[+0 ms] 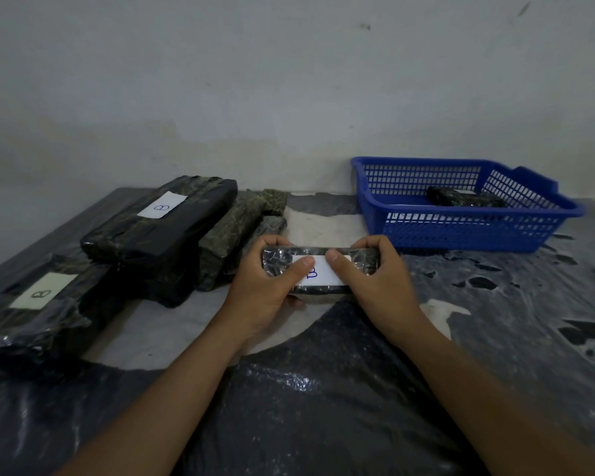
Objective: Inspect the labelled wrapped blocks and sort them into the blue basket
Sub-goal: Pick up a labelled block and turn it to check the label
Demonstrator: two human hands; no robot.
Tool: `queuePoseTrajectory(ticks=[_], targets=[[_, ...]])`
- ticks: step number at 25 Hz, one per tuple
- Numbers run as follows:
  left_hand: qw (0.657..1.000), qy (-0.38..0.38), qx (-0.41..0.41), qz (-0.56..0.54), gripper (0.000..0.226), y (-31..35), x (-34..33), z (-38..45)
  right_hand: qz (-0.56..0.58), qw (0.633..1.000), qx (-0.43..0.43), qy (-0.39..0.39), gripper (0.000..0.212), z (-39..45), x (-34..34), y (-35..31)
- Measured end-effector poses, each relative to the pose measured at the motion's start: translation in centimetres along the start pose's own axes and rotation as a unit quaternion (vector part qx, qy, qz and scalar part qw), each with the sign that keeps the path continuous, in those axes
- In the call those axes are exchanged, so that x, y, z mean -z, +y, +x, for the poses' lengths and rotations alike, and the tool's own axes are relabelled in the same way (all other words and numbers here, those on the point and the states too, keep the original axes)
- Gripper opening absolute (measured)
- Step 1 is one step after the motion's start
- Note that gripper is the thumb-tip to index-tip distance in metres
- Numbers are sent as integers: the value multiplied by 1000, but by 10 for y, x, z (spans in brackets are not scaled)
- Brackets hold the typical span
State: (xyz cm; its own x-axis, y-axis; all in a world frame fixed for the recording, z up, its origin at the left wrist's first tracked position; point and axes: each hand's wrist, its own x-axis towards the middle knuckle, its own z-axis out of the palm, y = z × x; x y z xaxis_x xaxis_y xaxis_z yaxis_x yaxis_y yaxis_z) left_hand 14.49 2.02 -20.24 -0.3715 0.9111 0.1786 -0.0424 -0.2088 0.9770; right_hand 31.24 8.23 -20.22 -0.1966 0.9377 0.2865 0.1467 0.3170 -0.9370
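Your left hand [265, 286] and right hand [375, 280] hold one wrapped block [320, 271] by its ends — fingers curled around it, thumbs on its "B" label — above the surface [323, 389], near the blue basket [461, 231].

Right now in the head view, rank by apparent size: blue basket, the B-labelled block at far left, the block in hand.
1. blue basket, largest.
2. B-labelled block at far left; it lies nearer the camera, so its rank against the basket is unsure.
3. held block, smallest, gripped by left hand and right hand.
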Motion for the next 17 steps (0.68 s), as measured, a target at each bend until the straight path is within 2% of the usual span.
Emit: queuePoseTrajectory(ticks=[9, 13, 17], targets=[[1000, -12, 2, 2, 26, 2, 2, -1, -22, 1000, 10, 0, 44, -1, -1, -3], [999, 11, 2, -30, 28, 2, 2, 2, 57, 996, -12, -70, 47, 1, 3, -2], [998, 25, 6, -55, 31, 1, 3, 5, 80, 991, -21, -102, 54, 3, 6, -2]])
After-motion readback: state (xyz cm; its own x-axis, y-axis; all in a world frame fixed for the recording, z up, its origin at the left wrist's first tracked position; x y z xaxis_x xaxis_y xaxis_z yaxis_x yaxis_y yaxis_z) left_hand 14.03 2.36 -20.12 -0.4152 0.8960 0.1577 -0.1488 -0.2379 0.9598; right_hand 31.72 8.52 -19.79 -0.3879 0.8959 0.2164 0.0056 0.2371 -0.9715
